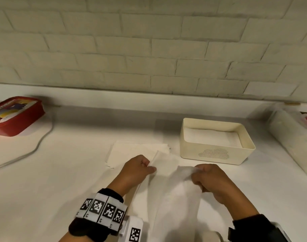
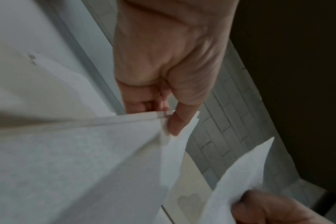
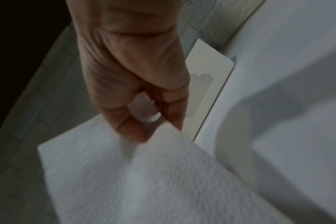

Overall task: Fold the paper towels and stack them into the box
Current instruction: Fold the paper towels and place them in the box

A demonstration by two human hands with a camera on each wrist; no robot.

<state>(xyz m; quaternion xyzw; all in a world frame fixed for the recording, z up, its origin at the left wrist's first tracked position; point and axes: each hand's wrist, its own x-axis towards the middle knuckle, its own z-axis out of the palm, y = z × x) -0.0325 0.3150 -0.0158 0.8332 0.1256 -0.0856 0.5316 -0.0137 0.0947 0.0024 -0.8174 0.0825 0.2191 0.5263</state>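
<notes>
Held up above the white bench (image 1: 65,172): one paper towel (image 1: 175,198), white and embossed, draped toward the camera. Pinched at its far left corner by the left hand (image 1: 140,169), thumb against curled fingers (image 2: 144,104), several layered edges showing at that corner in the left wrist view. Pinched at its far right corner by the right hand (image 1: 212,180), thumb and forefinger closed on the sheet, remaining fingers curled under.

Behind the hands, flat on the bench: a loose pile of unfolded paper towels (image 1: 137,151), edges uneven. Just right of that pile, a cream box (image 1: 217,155), open-topped, with white folded sheets lying in the bottom. On the box's front wall, a cloud-shaped patch of tiny perforations (image 3: 199,94); no lettering there.

At far left, a red tin (image 1: 15,116) with a colourful printed lid, its writing too blurred to read. Beside it, a grey cable (image 1: 35,147) trailing across the bench. At far right, a translucent container (image 1: 292,135) with a red-labelled item behind it, label unreadable. Around the left wrist, a black band (image 1: 100,212) carrying square black-and-white coded markers. Behind everything, a white brick wall (image 1: 149,49).
</notes>
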